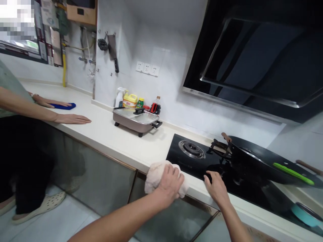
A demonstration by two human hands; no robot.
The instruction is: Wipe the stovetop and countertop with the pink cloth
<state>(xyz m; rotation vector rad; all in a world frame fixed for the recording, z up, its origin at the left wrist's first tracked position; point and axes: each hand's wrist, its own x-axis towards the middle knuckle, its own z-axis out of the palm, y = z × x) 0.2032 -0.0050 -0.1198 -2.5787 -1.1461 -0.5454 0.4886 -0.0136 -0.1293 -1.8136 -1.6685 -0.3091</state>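
Note:
Bunched under the fingers of my left hand (pixel 170 181) is a pale pinkish-white cloth (pixel 155 174), at the counter's front edge by the left corner of the stove. My right hand (pixel 215 188) is at the front edge of the black gas stove (pixel 181 158), fingers apart and partly curled, with nothing in it. The bare burner (pixel 191 149) lies beyond both hands. A large black wok (pixel 254 164) sits over the other burner, to the right of my right hand, with a bright green-handled utensil (pixel 294 173) across its rim.
An electric pan with a glass lid (pixel 136 121) stands on the white counter (pixel 131 148), bottles (pixel 130 100) behind it. At left, a co-worker's hand rests on a blue cloth (pixel 64 106). A range hood (pixel 252 67) overhangs the stove. A turquoise pan (pixel 306 215) sits at right.

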